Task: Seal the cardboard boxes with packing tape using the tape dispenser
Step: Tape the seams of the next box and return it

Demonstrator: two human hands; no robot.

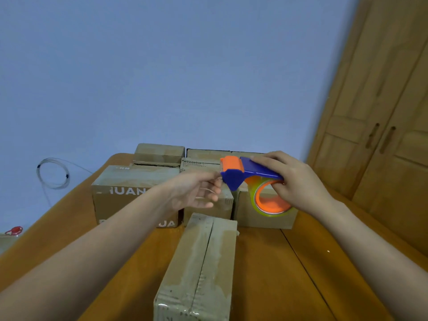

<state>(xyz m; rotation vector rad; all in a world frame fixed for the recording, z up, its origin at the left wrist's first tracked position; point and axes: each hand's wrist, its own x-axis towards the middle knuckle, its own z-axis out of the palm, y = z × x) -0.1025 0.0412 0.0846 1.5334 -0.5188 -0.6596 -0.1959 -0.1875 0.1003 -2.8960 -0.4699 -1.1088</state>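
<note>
Right hand (294, 181) grip closed around tape dispenser (251, 174), rigid light plastic. Left hand (196, 193) grip pinches tape end (218, 179): thin, sticky, hold edge only.

Person, head-cam view. Two forearms visible, entering from lower left and lower right of frame. Both bare to frame edge, no sleeve showing. Left hand (196, 193) centre frame: bare, no glove, no ring or watch seen. Right hand (294, 181) centre-right: bare, no glove, wrist bare. Nails short, unpainted where visible.
</note>
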